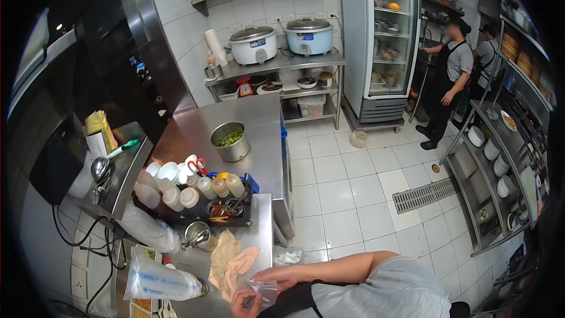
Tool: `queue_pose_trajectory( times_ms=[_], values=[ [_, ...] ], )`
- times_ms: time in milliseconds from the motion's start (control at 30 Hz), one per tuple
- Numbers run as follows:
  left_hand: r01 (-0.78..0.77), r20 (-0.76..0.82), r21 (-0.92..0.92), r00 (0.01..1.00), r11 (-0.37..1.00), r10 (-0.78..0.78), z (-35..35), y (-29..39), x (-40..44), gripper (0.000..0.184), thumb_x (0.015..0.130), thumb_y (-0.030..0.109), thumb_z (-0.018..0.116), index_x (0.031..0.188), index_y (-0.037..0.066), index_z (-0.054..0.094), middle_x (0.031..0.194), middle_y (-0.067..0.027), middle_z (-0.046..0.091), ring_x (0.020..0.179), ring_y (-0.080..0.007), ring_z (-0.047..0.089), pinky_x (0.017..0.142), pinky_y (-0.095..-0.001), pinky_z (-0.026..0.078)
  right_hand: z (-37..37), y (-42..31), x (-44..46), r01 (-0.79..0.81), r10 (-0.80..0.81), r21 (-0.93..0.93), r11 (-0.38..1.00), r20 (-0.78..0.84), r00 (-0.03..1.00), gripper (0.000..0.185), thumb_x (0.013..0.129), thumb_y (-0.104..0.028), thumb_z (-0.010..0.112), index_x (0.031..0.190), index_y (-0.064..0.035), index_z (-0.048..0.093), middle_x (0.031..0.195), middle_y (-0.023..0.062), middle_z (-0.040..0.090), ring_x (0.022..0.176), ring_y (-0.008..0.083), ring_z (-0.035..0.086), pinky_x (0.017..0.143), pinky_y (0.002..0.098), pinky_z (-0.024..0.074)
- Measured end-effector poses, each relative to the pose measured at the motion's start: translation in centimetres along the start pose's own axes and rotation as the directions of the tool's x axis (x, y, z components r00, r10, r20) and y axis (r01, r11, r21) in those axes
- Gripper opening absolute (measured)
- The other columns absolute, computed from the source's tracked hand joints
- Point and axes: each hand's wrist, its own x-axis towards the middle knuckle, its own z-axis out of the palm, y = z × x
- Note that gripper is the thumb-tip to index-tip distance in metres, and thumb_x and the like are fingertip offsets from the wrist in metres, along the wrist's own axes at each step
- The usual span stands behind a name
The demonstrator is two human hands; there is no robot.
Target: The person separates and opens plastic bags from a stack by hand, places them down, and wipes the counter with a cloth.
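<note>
At the bottom of the head view, a small clear plastic bag is held between my two hands. My right hand, at the end of the bare forearm, has its fingers closed on the bag's upper side. Lower down, my left hand pinches the bag's other side; the frame edge cuts off part of it. Two crumpled cloths, one beige and one pinkish, lie on the steel counter just beyond my hands. Whether anything is inside the bag, I cannot tell.
A large printed plastic bag lies left of the cloths, near a metal container with utensils. Several squeeze bottles stand behind. A pot of green vegetables sits farther off. Two people stand beyond the glass-door fridge.
</note>
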Motion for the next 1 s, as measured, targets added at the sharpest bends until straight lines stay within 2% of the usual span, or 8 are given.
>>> queue_pose_trajectory(
  times_ms=[100,233,300,467,533,800,867,1000],
  values=[
    [0.197,0.110,-0.198,0.978,0.960,-0.178,2.7,1.0,0.1,0.010,0.077,0.002,0.066,0.079,0.001,0.056,0.077,-0.0028,0.054,0.076,-0.0093,0.051,0.064,-0.0219,0.042,-2.9,0.0,0.1,0.251,-0.263,-0.112,0.961,-0.098,0.960,0.030,0.084,-0.022,0.061,0.110,-0.0092,0.053,0.095,-0.0010,0.060,0.087,0.0053,0.056,0.075,0.0207,0.0450],
    [0.000,0.276,0.051,0.961,0.999,-0.014,6.0,5.7,1.1,0.009,0.080,0.005,0.062,0.078,0.000,0.055,0.076,-0.0028,0.053,0.075,-0.0084,0.050,0.062,-0.0222,0.041,-6.0,-2.2,-6.8,0.482,-0.610,-0.391,0.784,-0.339,0.716,0.025,0.082,-0.018,0.062,0.105,-0.0101,0.056,0.087,-0.0028,0.060,0.074,0.0069,0.056,0.066,0.0215,0.0455],
    [-0.062,0.372,-0.019,0.926,0.998,0.065,7.5,6.5,1.2,0.010,0.081,0.006,0.061,0.077,0.000,0.055,0.075,-0.0028,0.053,0.073,-0.0085,0.050,0.062,-0.0232,0.041,-7.2,-3.4,-13.3,0.521,-0.431,0.059,0.852,-0.487,0.760,0.028,0.084,-0.024,0.059,0.110,-0.0150,0.053,0.091,0.0015,0.060,0.076,0.0122,0.058,0.066,0.0301,0.0472],
    [0.036,0.388,-0.100,0.922,0.994,0.006,11.3,6.7,1.1,0.013,0.081,0.009,0.061,0.076,-0.001,0.056,0.073,-0.0050,0.054,0.065,-0.0120,0.051,0.061,-0.0259,0.042,-8.4,-3.9,-25.5,0.800,-0.570,0.007,0.599,-0.698,0.433,0.030,0.085,-0.029,0.054,0.112,-0.0152,0.050,0.097,0.0049,0.060,0.078,0.0160,0.057,0.067,0.0344,0.0478],
    [0.091,0.406,-0.059,0.912,0.994,-0.059,12.7,8.3,0.6,0.015,0.082,0.011,0.061,0.076,-0.001,0.056,0.072,-0.0066,0.056,0.065,-0.0135,0.052,0.060,-0.0266,0.042,-7.1,-4.7,-25.7,0.773,-0.560,0.056,0.632,-0.657,0.505,0.030,0.086,-0.027,0.054,0.114,-0.0166,0.050,0.099,0.0055,0.060,0.081,0.0167,0.057,0.070,0.0354,0.0472],
    [-0.051,0.513,0.012,0.858,0.999,0.037,17.7,9.5,0.1,0.014,0.080,0.012,0.062,0.078,-0.002,0.058,0.077,-0.0100,0.060,0.073,-0.0165,0.056,0.068,-0.0290,0.045,17.3,-8.4,-17.8,0.495,-0.343,-0.407,0.768,0.390,0.854,0.071,0.076,-0.015,0.057,0.138,-0.0084,0.023,0.070,0.0109,0.062,0.055,0.0162,0.057,0.046,0.0279,0.0450],
    [-0.223,0.496,0.198,0.863,0.954,0.099,17.9,7.6,0.3,0.014,0.080,0.011,0.062,0.081,-0.003,0.059,0.078,-0.0099,0.061,0.076,-0.0167,0.056,0.068,-0.0289,0.045,20.6,-7.2,-15.5,0.621,-0.242,-0.597,0.507,0.594,0.768,0.061,0.075,-0.014,0.060,0.131,-0.0041,0.037,0.081,0.0124,0.064,0.066,0.0150,0.060,0.054,0.0288,0.0480],
    [-0.180,0.456,0.180,0.886,0.967,0.080,18.4,7.8,-0.4,0.014,0.080,0.011,0.062,0.082,-0.003,0.059,0.078,-0.0099,0.061,0.077,-0.0169,0.056,0.068,-0.0290,0.045,25.0,-5.9,-20.3,0.692,-0.147,-0.537,0.482,0.729,0.668,0.053,0.082,-0.014,0.062,0.129,-0.0007,0.041,0.082,0.0066,0.064,0.067,0.0114,0.061,0.050,0.0214,0.0451]
  ],
)
